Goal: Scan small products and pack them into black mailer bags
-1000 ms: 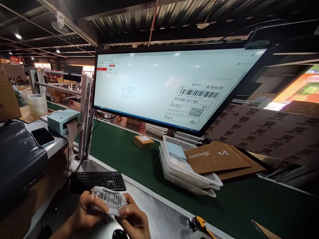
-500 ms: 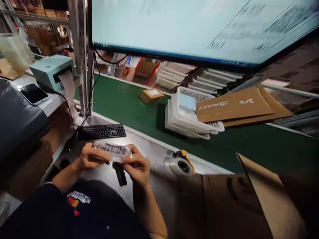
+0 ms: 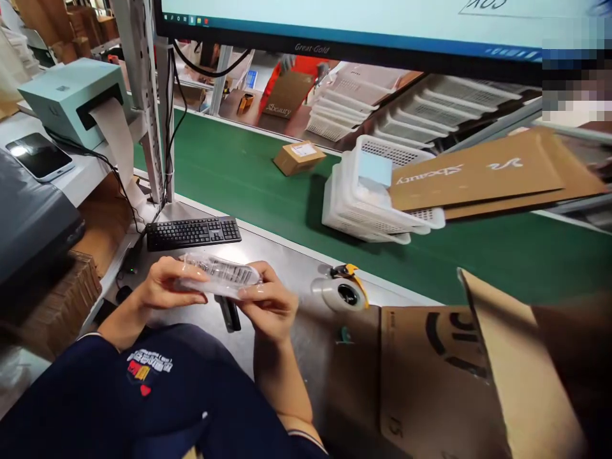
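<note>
Between my two hands is a small clear plastic packet point(image 3: 222, 273) with a barcode label facing up. My left hand point(image 3: 165, 285) pinches its left end, and my right hand point(image 3: 270, 299) grips the right end. Just below the packet, a black handheld device point(image 3: 230, 314) lies on the metal table point(image 3: 287, 274), its top partly hidden by my hands. Behind them sits a black keyboard point(image 3: 194, 233). To the right, a roll of clear tape point(image 3: 335, 293) in a dispenser with a yellow part rests near the table's edge.
A green conveyor belt point(image 3: 229, 166) runs behind the table, carrying a small carton point(image 3: 299, 157) and stacked white baskets point(image 3: 354, 204) with brown mailers point(image 3: 478, 182). A monitor point(image 3: 335, 38) overhangs it. A label printer point(image 3: 76, 102) stands left; an open cardboard box point(image 3: 430, 376) lies right.
The view has tilted downward, so the monitor shows less and the belt more. My hands still hold the packet, which has shifted slightly right and up in the picture.
</note>
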`<action>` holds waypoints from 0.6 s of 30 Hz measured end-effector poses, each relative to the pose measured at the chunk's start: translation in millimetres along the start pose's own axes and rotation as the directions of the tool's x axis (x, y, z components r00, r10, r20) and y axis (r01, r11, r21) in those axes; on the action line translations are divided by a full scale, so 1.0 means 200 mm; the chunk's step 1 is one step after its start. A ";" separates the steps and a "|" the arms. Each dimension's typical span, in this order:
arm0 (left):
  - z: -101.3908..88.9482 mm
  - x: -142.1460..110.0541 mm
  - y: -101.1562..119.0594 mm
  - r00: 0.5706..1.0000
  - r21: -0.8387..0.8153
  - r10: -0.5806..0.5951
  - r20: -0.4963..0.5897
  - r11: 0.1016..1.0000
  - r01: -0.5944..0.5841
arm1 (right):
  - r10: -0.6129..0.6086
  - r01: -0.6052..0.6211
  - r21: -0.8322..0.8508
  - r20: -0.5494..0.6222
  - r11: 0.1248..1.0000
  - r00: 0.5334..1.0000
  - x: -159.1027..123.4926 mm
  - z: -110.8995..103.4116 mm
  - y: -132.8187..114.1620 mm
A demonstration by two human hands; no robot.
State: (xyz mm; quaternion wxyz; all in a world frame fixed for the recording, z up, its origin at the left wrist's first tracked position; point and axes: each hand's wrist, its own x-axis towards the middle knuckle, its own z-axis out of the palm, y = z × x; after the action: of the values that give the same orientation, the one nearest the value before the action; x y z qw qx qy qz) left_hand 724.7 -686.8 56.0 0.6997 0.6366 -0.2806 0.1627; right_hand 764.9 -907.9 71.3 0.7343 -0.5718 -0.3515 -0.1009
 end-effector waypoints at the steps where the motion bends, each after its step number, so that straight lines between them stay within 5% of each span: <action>1: -0.01 0.00 0.01 1.000 0.006 -0.015 0.007 1.000 0.015 | -0.006 0.006 -0.010 -0.024 1.000 1.000 0.00 -0.01 0.00; 9: -0.01 0.03 -0.02 0.987 -0.038 0.158 -0.017 0.987 -0.159 | -0.012 0.010 -0.026 -0.050 1.000 0.999 0.00 -0.03 0.00; 18: 0.01 0.04 -0.02 0.988 -0.058 0.149 -0.049 0.987 -0.152 | 0.016 -0.015 0.017 -0.050 1.000 0.999 0.00 -0.04 0.02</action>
State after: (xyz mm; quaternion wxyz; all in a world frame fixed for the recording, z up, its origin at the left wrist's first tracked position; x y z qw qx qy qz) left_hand 733.5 -690.1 58.1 0.7107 0.5880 -0.3171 0.2204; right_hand 770.3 -913.3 68.6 0.7484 -0.5657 -0.3294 -0.1066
